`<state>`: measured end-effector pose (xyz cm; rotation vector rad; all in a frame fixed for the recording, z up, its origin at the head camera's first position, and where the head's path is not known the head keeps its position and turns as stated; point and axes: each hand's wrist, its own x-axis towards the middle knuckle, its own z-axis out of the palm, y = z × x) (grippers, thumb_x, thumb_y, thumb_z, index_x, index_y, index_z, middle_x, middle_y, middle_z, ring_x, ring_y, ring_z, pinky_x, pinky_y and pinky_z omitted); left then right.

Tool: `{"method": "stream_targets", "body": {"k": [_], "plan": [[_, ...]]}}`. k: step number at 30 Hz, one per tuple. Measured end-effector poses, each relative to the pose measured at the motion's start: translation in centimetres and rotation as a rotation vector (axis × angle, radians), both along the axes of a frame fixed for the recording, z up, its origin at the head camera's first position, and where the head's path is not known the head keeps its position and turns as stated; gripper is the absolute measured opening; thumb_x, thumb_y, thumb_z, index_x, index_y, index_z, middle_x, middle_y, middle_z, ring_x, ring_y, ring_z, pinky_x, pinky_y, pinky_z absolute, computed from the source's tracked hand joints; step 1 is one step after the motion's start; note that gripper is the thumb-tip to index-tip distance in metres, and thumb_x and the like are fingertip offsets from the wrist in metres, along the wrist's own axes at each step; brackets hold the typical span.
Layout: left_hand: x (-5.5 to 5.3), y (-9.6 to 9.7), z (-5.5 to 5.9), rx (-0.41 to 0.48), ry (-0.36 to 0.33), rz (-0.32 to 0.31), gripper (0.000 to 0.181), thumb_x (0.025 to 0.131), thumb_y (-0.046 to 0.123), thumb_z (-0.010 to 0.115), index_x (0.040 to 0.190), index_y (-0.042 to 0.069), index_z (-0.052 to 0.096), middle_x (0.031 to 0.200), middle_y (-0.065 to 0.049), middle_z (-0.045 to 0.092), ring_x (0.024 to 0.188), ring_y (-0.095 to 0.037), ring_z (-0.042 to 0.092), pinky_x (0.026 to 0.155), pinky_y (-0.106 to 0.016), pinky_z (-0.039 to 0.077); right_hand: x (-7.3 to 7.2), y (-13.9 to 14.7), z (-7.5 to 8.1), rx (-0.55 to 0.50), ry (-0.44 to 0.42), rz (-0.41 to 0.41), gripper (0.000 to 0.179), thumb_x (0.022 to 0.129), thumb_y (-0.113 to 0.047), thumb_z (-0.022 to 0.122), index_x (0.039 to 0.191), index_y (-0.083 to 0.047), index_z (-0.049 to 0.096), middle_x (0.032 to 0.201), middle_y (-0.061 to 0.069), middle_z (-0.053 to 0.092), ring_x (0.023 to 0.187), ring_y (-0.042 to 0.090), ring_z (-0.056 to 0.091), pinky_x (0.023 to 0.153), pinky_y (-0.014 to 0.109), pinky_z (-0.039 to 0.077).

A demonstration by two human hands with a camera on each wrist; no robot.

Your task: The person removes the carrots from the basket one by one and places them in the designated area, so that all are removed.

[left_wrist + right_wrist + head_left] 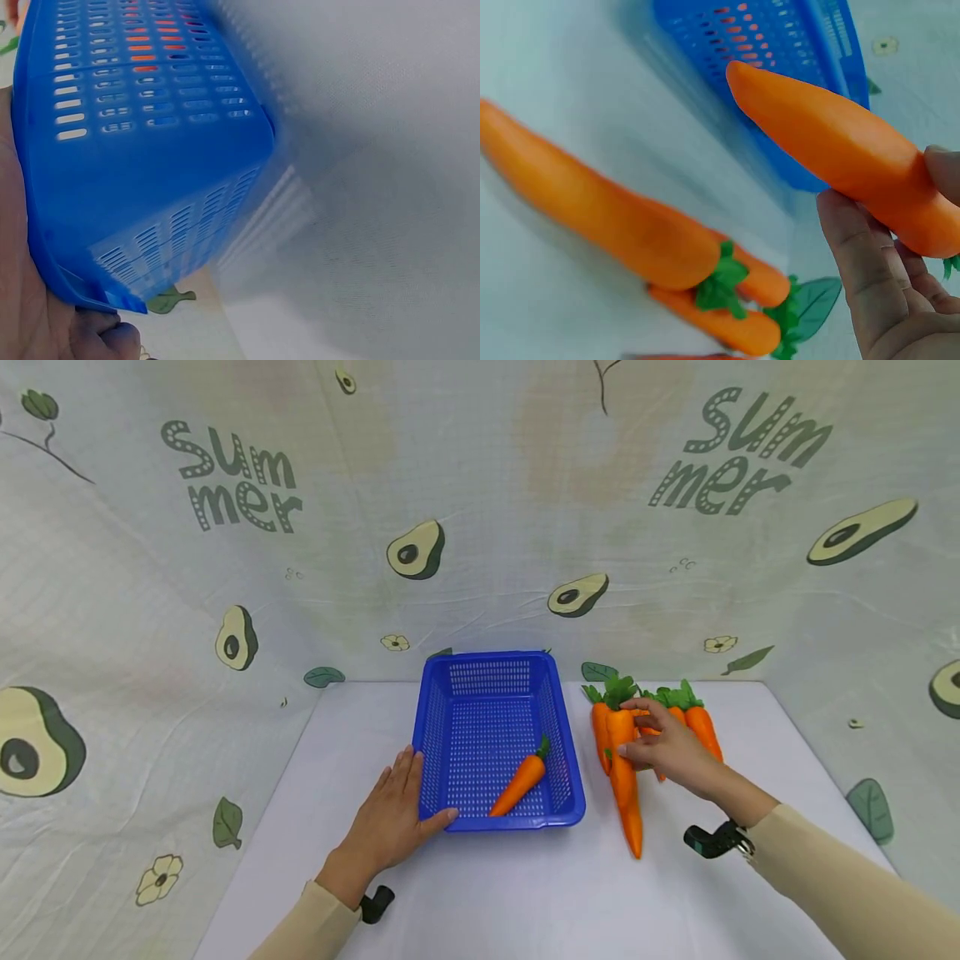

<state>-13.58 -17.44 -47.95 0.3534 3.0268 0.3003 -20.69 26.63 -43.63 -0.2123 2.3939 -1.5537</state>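
A blue perforated plastic basket [491, 823] sits on the white table, with one orange carrot [519, 785] inside it. My left hand [390, 814] rests against the basket's left side, fingers extended along the rim and thumb at the near corner. In the right wrist view, my right hand [889, 277] holds a carrot [840, 139] between thumb and fingers near its leafy end. The head view places that hand over a group of carrots right of the basket. A long carrot [592, 199] lies below the held one, beside other carrots [735, 330].
More carrots with green tops [703, 727] lie at the table's back right, partly behind my right hand. A cloth printed with avocados [416, 550] hangs behind and at both sides. The white table [510, 893] extends in front of the basket.
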Motion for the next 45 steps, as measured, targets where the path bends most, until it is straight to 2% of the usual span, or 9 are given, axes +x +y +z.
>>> {"method": "stream_targets", "body": {"k": [7, 15, 19, 26, 31, 37, 45], "plan": [[0.1, -0.1, 0.0, 0.016, 0.002, -0.007, 0.117, 0.095, 0.083, 0.046, 0.167, -0.003, 0.014, 0.176, -0.023, 0.011, 0.164, -0.038, 0.014, 0.131, -0.055, 0.02, 1.0, 2.9, -1.4, 0.077, -0.033, -0.037, 0.076, 0.098, -0.016, 0.075, 0.158, -0.004, 0.029, 0.157, 0.038, 0.034, 0.107, 0.033, 0.071, 0.083, 0.046, 0.066], [0.1, -0.3, -0.1, 0.014, -0.003, -0.007, 0.117, 0.095, 0.084, 0.045, 0.167, -0.003, 0.015, 0.176, -0.024, 0.011, 0.163, -0.038, 0.014, 0.131, -0.055, 0.02, 2.1, 5.2, -3.0, 0.166, -0.119, -0.057, 0.077, 0.097, -0.014, 0.075, 0.157, 0.001, 0.029, 0.151, 0.043, 0.033, 0.1, 0.03, 0.072, 0.081, 0.046, 0.066], [0.1, -0.3, -0.1, 0.011, -0.005, -0.006, 0.116, 0.095, 0.082, 0.046, 0.167, -0.004, 0.015, 0.176, -0.024, 0.011, 0.163, -0.038, 0.014, 0.131, -0.055, 0.02, 2.6, 5.4, -4.3, 0.205, -0.143, -0.067, 0.076, 0.096, -0.014, 0.076, 0.156, 0.001, 0.031, 0.148, 0.042, 0.036, 0.098, 0.029, 0.071, 0.079, 0.045, 0.067], [0.1, -0.3, -0.1, 0.017, 0.014, -0.007, 0.115, 0.096, 0.081, 0.047, 0.166, -0.004, 0.017, 0.175, -0.024, 0.013, 0.163, -0.039, 0.016, 0.13, -0.055, 0.022, 3.1, 5.0, -5.9, 0.249, -0.12, -0.086, 0.073, 0.094, -0.013, 0.076, 0.153, 0.003, 0.036, 0.139, 0.042, 0.044, 0.089, 0.026, 0.069, 0.075, 0.043, 0.067], [0.1, -0.1, -0.1, 0.034, 0.037, -0.006, 0.113, 0.095, 0.079, 0.051, 0.166, -0.004, 0.021, 0.175, -0.025, 0.017, 0.162, -0.04, 0.02, 0.13, -0.055, 0.024, 3.1, 4.6, -6.4, 0.274, -0.134, -0.1, 0.072, 0.093, -0.014, 0.077, 0.152, 0.002, 0.038, 0.137, 0.039, 0.049, 0.086, 0.024, 0.068, 0.073, 0.041, 0.066], [0.0, -0.1, 0.0, 0.022, 0.011, -0.015, 0.114, 0.096, 0.08, 0.049, 0.167, -0.004, 0.016, 0.175, -0.024, 0.012, 0.163, -0.039, 0.016, 0.131, -0.055, 0.021, 2.9, 4.4, -6.8, 0.301, -0.141, -0.101, 0.075, 0.093, -0.018, 0.079, 0.153, 0.002, 0.04, 0.135, 0.038, 0.052, 0.085, 0.023, 0.068, 0.073, 0.04, 0.066], [0.0, 0.0, 0.1, 0.029, 0.007, -0.018, 0.114, 0.096, 0.079, 0.05, 0.167, -0.004, 0.015, 0.175, -0.024, 0.012, 0.163, -0.039, 0.016, 0.13, -0.055, 0.022, 2.9, 4.6, -7.4, 0.287, -0.134, -0.103, 0.074, 0.094, -0.019, 0.079, 0.154, 0.001, 0.041, 0.132, 0.035, 0.056, 0.084, 0.022, 0.068, 0.072, 0.038, 0.066]]}}
